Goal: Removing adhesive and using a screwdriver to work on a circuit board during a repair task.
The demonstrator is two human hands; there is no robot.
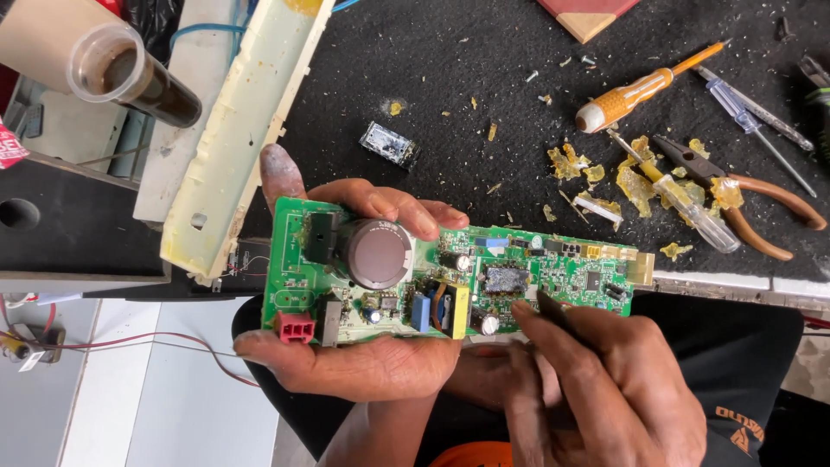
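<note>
Circuit board (450, 272) cradled flat in left hand (354, 346), thumb at 11 o'clock steadying it; right hand (596, 380) pinches dark probe (549, 310) tip onto board's centre. Screwdrivers, pliers (743, 199) at 2 o'clock.

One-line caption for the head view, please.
Left hand cradles a green circuit board while right hand probes it.

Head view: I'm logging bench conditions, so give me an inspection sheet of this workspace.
Surface: black mat, littered with yellow resin flakes.
Job's things: green circuit board, held over the lap; large round capacitor facing up.
Clutter: orange screwdriver, clear-handled screwdriver, pliers, small relay, cream plastic casing.
Grippers: left hand cradles the board; right hand presses a dark tool to it.
Cables: red wire, lower left.
Surroundings: cup of dark liquid.
</note>
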